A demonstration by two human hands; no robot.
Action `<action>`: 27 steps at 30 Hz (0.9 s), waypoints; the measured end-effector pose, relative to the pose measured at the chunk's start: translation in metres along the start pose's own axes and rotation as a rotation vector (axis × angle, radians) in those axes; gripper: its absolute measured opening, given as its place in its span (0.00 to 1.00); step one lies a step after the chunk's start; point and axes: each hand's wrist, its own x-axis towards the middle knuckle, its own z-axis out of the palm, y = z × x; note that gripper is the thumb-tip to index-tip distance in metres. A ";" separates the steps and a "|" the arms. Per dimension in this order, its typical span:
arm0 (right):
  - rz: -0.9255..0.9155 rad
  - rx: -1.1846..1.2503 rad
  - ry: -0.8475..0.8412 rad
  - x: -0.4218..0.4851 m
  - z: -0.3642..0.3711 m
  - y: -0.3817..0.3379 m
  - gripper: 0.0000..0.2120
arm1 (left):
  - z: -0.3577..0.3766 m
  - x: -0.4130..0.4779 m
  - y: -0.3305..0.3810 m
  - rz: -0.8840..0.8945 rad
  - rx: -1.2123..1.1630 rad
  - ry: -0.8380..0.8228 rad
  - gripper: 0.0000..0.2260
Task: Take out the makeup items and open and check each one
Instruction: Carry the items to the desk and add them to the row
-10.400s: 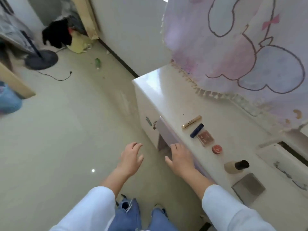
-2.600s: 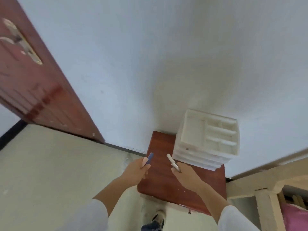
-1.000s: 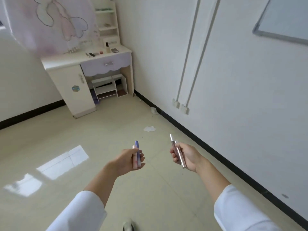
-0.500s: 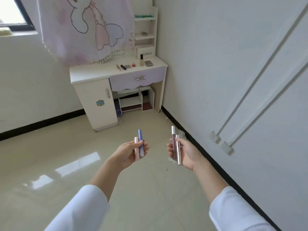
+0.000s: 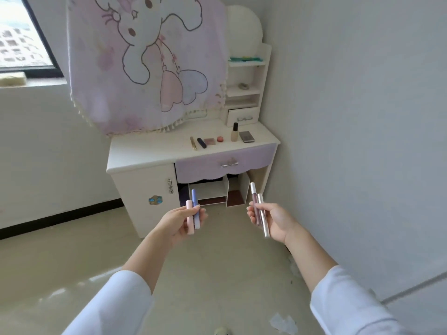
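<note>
My left hand [image 5: 179, 221] grips two upright makeup tubes, a pink tube [image 5: 189, 217] and a blue-lilac tube [image 5: 195, 204]. My right hand [image 5: 275, 221] grips two slim tubes, a mauve lip gloss tube [image 5: 255, 204] and a silver pen-shaped tube [image 5: 263, 216]. Ahead stands a white dressing table [image 5: 150, 151]. On its top lie a gold tube [image 5: 193, 143], a dark tube [image 5: 201, 142], a brown compact [image 5: 209, 141], a small red pot [image 5: 219, 139], an upright foundation bottle [image 5: 234, 132] and a grey palette [image 5: 246, 136].
The table's lilac drawer [image 5: 225, 164] is closed, with white cubby shelves [image 5: 212, 192] under it. A pink rabbit-print cloth [image 5: 145, 64] hangs over the mirror. A shelf tower [image 5: 244, 88] stands at the back right. A wall is close on the right, and paper scraps [image 5: 283, 323] lie on the floor.
I have turned away from the wooden stool with its white organiser and come nearer the dressing table, which now looms larger. Both hands still hold their tubes, raised slightly.
</note>
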 end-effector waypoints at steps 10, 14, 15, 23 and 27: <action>0.062 -0.054 -0.086 0.198 0.097 -0.100 0.10 | -0.012 0.157 0.129 -0.005 -0.162 0.137 0.18; 0.087 -0.164 -0.156 0.276 0.145 -0.113 0.11 | -0.035 0.219 0.173 -0.033 -0.152 0.177 0.16; 0.094 -0.187 -0.170 0.297 0.157 -0.115 0.10 | -0.043 0.237 0.184 -0.039 -0.146 0.186 0.16; 0.182 -0.328 -0.122 0.461 0.249 -0.131 0.05 | -0.116 0.376 0.280 -0.106 -0.186 0.215 0.09; 0.197 -0.371 -0.057 0.532 0.288 -0.146 0.02 | -0.144 0.431 0.329 -0.136 -0.148 0.240 0.11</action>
